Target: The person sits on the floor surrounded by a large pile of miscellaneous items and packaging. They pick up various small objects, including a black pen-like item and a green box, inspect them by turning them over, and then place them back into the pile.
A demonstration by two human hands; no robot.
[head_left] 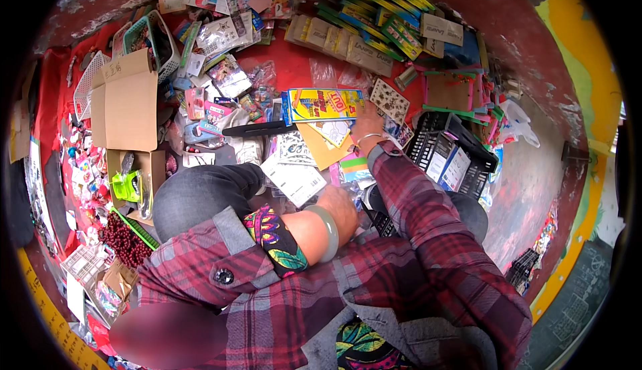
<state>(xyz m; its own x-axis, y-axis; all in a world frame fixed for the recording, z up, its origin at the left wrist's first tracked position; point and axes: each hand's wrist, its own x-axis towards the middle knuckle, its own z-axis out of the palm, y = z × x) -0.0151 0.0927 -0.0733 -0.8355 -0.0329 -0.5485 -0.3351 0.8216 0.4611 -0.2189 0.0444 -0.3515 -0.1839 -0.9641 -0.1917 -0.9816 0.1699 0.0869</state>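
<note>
A flat yellow-and-blue packet [324, 105] lies across the pile ahead of me. My right hand [366, 124] is at its right end, fingers closed on the edge. Below the packet are a tan envelope [324, 145] and a white sheet with a printed label [293, 178]. Close to my body, my left hand [338, 208], with a pale bangle at the wrist, is curled closed beside the white sheet. Its fingertips are hidden, so what it holds, if anything, does not show. A black plastic basket [428, 133] with packets in it stands right of my right forearm.
An open cardboard box [125, 102] stands at left, near dark red beads [125, 239]. White and green baskets [158, 30] are at the back left. Stacked yellow-green boxes [382, 12] and brown packs [338, 42] lie at the back. My knees flank the pile.
</note>
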